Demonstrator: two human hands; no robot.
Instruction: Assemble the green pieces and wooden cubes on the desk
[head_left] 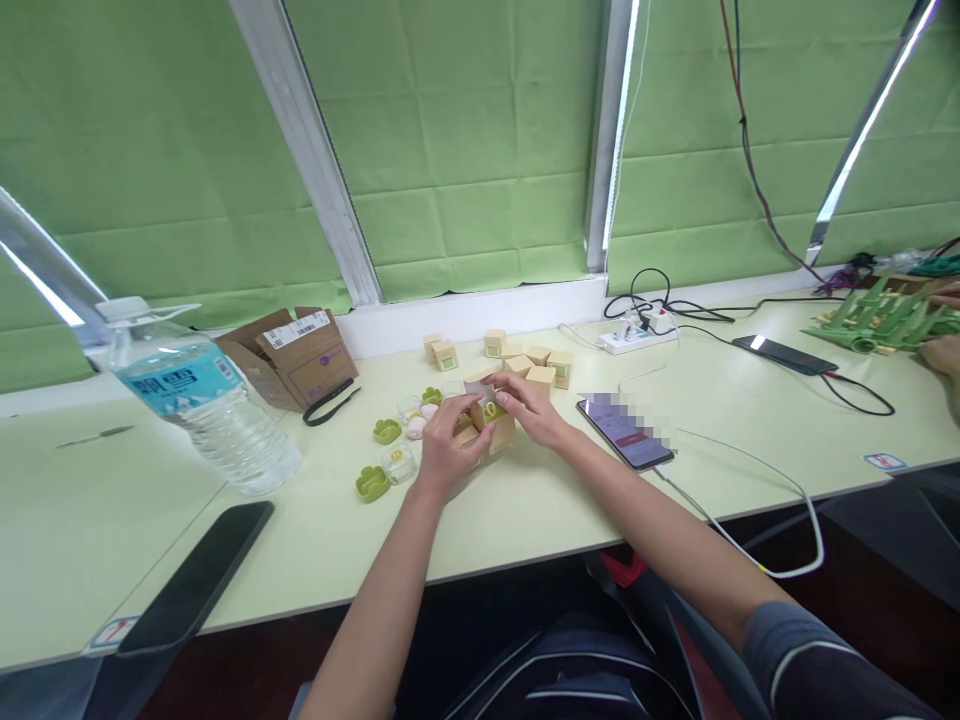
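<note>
Between my hands, low over the table, is a small tan cardboard box [501, 434] with its top open. Green shows in the opening, with a pale ring-like mark on it. My left hand [450, 445] is closed on the left side of the box, thumb across the near side. At the upper right edge, my right hand [531, 408] pinches the raised flap. Left of the box lie a green flower-shaped piece [373, 483], a clear round cup [398, 462] with a yellow mark, a smaller green piece [387, 431] and a pale pink piece [416, 428].
Several small closed boxes [561, 368] stand behind my hands. A large water bottle [202, 400], a brown carton [289, 360] and a dark phone [199, 575] are at left. At right are a lit phone [628, 432], a power strip [637, 340] and another person's hand [943, 355] by green parts.
</note>
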